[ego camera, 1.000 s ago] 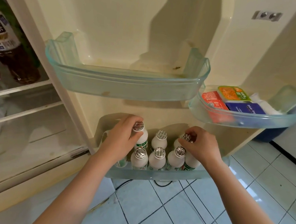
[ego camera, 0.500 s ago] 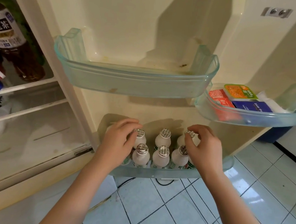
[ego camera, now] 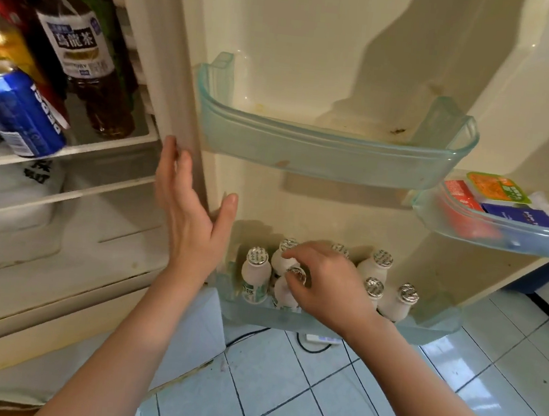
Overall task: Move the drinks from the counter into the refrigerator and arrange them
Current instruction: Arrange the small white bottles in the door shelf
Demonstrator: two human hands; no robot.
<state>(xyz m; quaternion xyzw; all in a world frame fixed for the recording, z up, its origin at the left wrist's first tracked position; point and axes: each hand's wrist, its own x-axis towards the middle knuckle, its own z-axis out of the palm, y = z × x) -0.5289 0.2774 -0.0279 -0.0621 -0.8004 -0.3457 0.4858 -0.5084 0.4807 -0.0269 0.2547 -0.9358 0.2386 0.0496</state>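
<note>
A clear shelf (ego camera: 332,159) overhangs the door bin (ego camera: 436,330). There my right hand (ego camera: 329,288) pinches a white foil-capped bottle (ego camera: 282,293); my left hand (ego camera: 190,219) is spread.

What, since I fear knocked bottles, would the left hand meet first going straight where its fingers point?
Probably the door's hinge-side edge; fingertips of the left hand look almost on it.

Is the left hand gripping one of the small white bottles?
No, the left hand hovers with straight fingers, holding nothing; only the right hand touches the small white bottles.
</note>
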